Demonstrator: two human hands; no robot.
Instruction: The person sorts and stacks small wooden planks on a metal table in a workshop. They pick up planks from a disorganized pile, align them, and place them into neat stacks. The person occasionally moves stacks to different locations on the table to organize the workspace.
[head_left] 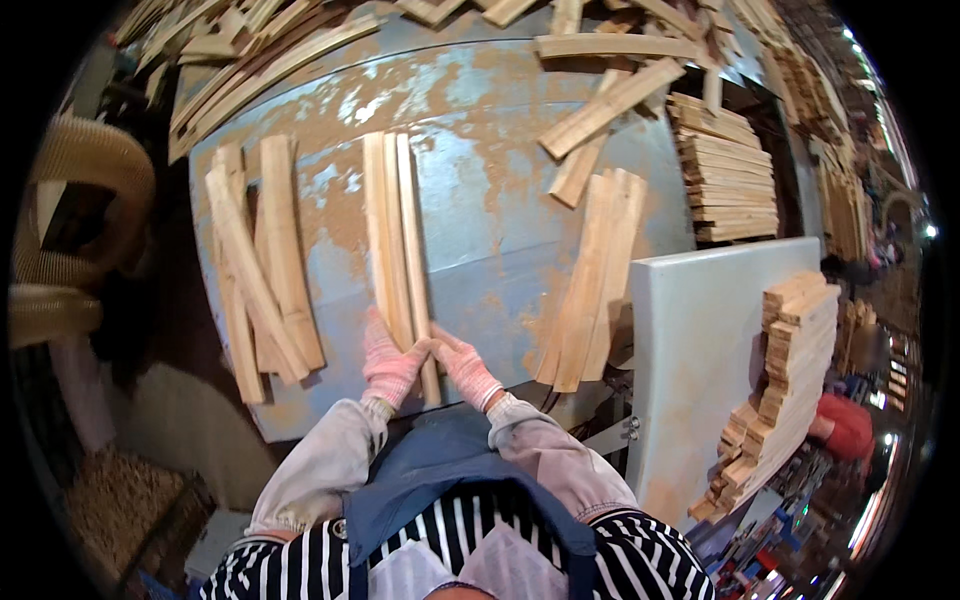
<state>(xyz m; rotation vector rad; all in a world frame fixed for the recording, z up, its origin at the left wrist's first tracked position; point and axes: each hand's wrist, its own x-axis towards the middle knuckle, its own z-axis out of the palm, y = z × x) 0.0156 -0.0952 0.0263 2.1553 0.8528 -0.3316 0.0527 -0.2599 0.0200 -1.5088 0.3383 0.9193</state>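
Both hands wear pink-and-white knit gloves. A narrow bundle of pale wooden strips [388, 230] lies lengthwise in front of me on the blue-grey metal table [480, 270]. My left hand [391, 358] grips the near end of this bundle from its left side. From the other side, my right hand [464, 366] holds the rightmost strip [412, 240], which juts out nearer to me than its neighbours. The thumbs come together over the wood. A slim gap separates the rightmost strip from the others towards their far ends. Some fingertips are hidden.
Loose boards [283, 250] lie crossed at the left, and another group of boards [595, 285] lies right. Sawdust [440, 90] covers parts of the table. Beyond are scattered offcuts [610, 100] and a neat stack [725, 170]. A grey panel [690, 340] carries stacked strips [795, 350].
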